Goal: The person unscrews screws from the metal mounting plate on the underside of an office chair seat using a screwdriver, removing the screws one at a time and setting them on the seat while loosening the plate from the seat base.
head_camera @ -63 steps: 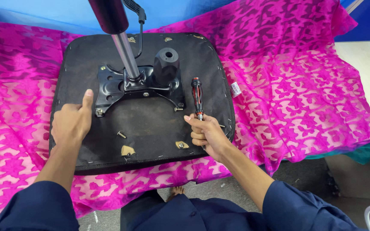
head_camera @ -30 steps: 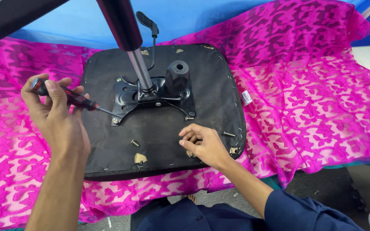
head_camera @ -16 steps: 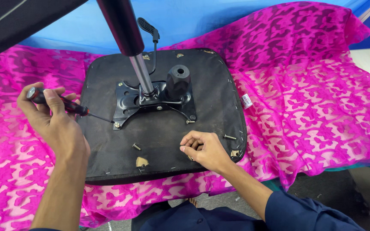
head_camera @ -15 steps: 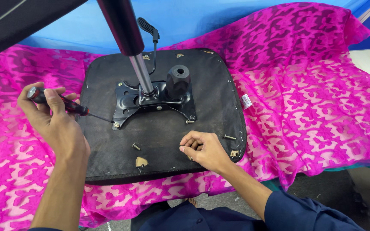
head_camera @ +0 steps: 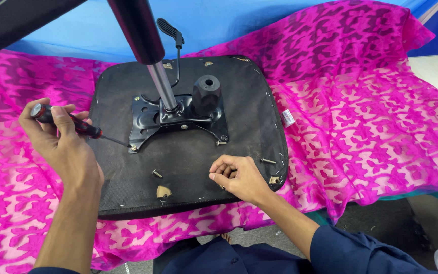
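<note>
Changed since the frame half a second back: screwdriver (head_camera: 72, 124) tip brought down onto the screw (head_camera: 134, 148) at the front-left corner of the bracket (head_camera: 178, 119); right hand (head_camera: 239, 175) barely shifted.

Left hand (head_camera: 59, 142): clenched around the red-and-black screwdriver handle, thumb on top, just off the seat's left edge.

Right hand: fingers curled loosely, resting on the seat (head_camera: 188, 167) near its front-right corner; whether it holds anything cannot be told.

Seat: black, underside up, on pink patterned cloth (head_camera: 361, 122). Black metal bracket bolted at centre, with gas column (head_camera: 145, 45), lever (head_camera: 171, 33) and round black knob (head_camera: 206, 94).

Loose screws: one (head_camera: 156, 173) near the front edge, one (head_camera: 268, 161) near the right edge.

Label: small white tag (head_camera: 287, 117) at the seat's right edge.

Surroundings: blue sheet (head_camera: 67, 35) beyond the cloth.
</note>
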